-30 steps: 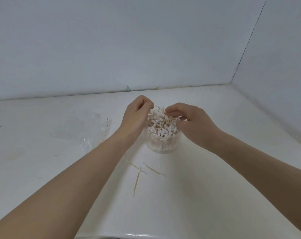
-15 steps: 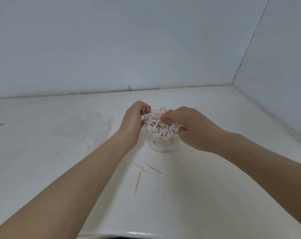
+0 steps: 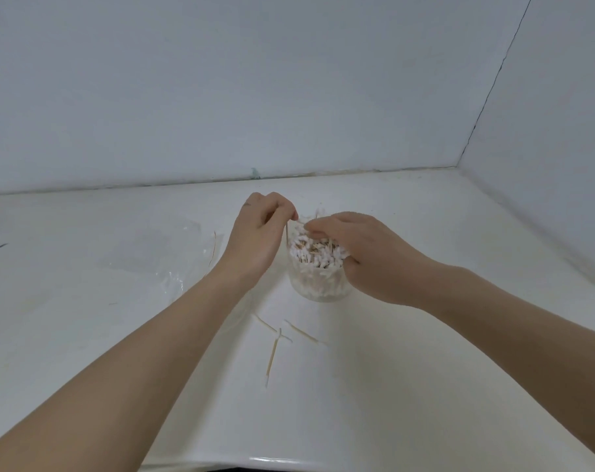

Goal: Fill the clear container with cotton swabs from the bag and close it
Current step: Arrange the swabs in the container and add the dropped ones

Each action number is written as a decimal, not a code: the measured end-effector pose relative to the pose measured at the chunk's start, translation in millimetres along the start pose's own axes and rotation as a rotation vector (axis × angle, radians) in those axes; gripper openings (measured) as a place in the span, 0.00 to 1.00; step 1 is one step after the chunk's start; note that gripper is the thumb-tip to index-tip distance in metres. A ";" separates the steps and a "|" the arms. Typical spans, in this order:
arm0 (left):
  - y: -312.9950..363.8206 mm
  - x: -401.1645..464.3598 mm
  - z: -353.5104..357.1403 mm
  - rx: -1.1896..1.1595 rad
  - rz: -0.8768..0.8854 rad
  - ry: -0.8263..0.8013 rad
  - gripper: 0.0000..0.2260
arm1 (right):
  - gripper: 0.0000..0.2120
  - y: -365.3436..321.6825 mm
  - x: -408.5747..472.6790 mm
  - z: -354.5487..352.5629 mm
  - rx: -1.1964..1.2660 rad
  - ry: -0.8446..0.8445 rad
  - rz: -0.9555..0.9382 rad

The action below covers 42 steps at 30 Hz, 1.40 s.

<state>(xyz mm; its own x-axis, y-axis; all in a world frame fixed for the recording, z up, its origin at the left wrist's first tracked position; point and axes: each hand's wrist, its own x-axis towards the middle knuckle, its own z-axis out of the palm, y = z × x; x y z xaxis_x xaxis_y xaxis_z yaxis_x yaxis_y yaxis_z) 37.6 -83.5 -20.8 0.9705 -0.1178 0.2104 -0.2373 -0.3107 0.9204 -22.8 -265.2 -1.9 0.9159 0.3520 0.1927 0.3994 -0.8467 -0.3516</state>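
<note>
White glossy surface [image 3: 425,386] all the way from the rounded front edge at the bottom up to the walls, kinda cream toned. Nearest to the camera are three loose cotton swabs [image 3: 273,356] lying flat on it, wooden sticks, two of them crossing each other and the third just beside them to the right. Both bare forearms come in from the bottom corners and meet over the clear container [image 3: 318,284], which stands upright near the middle of the surface, no lid on it. It's packed with upright swabs [image 3: 311,255], white tips poking above the rim.

Left hand [image 3: 255,236] sits right against the container's left side, fingers curled, grip pinched on a single swab stick [image 3: 287,229] that hangs down along the rim. Right hand [image 3: 364,253] is draped over the top right of the container, fingers bent down onto the swab tips, thumb side down by the wall of it; can't tell if that grip actually holds any swab.

Off to the left, well apart, a crumpled clear plastic bag [image 3: 166,257] lies flat. Behind everything, pale grey-blue walls [image 3: 221,90] meeting in a corner at the right, with a thin dark crack line running up it
</note>
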 end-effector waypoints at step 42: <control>-10.1 13.9 15.0 -0.188 -0.356 -0.244 0.16 | 0.25 31.8 2.0 4.5 0.654 0.339 0.378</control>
<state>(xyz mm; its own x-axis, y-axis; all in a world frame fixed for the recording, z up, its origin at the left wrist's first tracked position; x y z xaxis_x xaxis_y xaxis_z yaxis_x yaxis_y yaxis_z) 52.8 -96.1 -32.1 0.9463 -0.2602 -0.1921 0.1423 -0.1988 0.9697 -8.1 -289.7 -16.8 0.9733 -0.1379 0.1833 0.1048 -0.4437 -0.8900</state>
